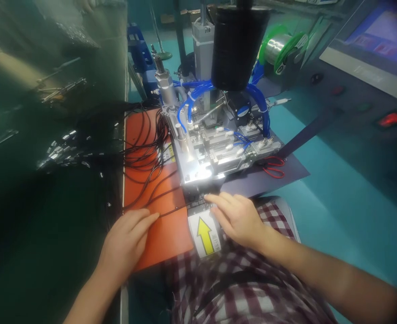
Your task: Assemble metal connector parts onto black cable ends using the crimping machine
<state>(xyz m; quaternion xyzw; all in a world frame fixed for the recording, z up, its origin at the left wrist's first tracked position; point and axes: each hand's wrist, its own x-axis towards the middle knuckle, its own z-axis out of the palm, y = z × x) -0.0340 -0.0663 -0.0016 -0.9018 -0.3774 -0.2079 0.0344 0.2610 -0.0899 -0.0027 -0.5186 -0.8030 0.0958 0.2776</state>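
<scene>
A thin black cable (173, 210) runs slantwise between my hands, across an orange mat and onto the front of a metal machine (193, 164). My left hand (127, 236) is closed, with thumb and forefinger pinching the cable over the mat. At the machine's front feed track (198, 204), my right hand (239, 218) is closed around the cable's end, its forefinger stretched along it. The tip is partly hidden by these fingers. Just below lies a white label (198, 247) with a yellow arrow pointing toward the machine.
Several black cables (147, 148) spread over the orange mat (164, 234) from the left. Small shiny pieces (63, 146) lie scattered on the dark green bench (33, 234). A black cylinder (237, 49) hangs above the machine. A green wire spool (276, 47) and a control panel stand at right.
</scene>
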